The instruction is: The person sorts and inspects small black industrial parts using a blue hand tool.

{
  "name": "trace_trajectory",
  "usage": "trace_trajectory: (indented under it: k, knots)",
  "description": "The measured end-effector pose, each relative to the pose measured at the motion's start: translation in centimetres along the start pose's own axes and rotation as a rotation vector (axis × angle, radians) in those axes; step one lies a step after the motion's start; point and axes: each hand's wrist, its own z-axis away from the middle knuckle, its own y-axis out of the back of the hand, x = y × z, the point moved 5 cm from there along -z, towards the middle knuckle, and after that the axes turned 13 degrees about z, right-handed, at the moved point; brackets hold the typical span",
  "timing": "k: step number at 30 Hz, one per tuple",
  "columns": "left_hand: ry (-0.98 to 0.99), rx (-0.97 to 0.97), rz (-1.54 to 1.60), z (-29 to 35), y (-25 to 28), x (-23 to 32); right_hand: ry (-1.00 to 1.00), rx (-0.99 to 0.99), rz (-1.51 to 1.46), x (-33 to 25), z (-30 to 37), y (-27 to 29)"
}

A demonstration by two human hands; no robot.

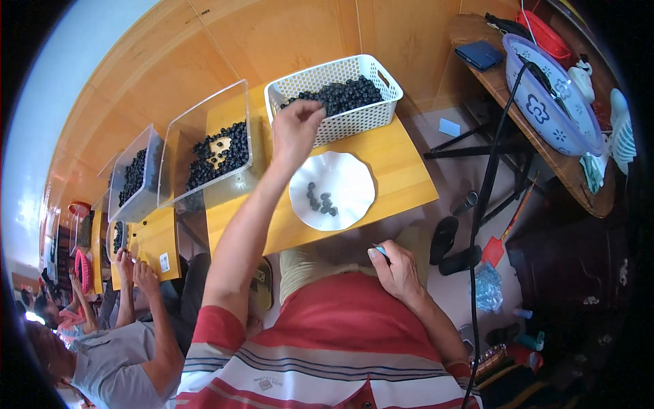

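Note:
My left hand (297,126) is raised at the near left side of a white perforated plastic basket (334,129). Its fingers are curled in a pinch; what they hold, if anything, I cannot make out. Inside the basket lie many small dark round beads or berries (351,95). Just below that hand, a white scalloped plate (354,184) holds several of the same dark round pieces (325,204). My right hand (397,270) rests near my lap, closed around a small light-blue thing (379,249) whose tip shows past the thumb.
A clear plastic bin (238,184) of dark round pieces stands left on the yellow table (402,177). Beyond it a person (129,354) works with both hands. At right, a brown table (494,82) bears a purple basin (545,102); a black cable (485,198) hangs down.

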Motion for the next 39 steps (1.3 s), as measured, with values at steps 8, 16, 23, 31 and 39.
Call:
trace_trajectory:
  k: [8,16,23,31,39]
  knots:
    - [0.001,-0.480,-0.253,5.7,-0.6,-1.4,-0.117,0.075,-0.015,2.3,1.3,1.5]
    - [-0.126,-0.710,-0.458,11.0,0.6,-0.8,-0.196,0.024,-0.055,3.1,2.0,1.1]
    - [-0.185,-0.859,-0.607,11.1,0.0,-2.1,-0.148,0.034,-0.058,2.9,2.0,0.8]
    - [-0.125,-0.925,-0.693,10.4,-0.6,-2.5,-0.157,0.041,-0.057,2.6,2.4,1.1]
    - [-0.175,-0.824,-0.457,10.5,0.0,-0.9,-0.166,0.064,-0.080,2.0,2.6,1.2]
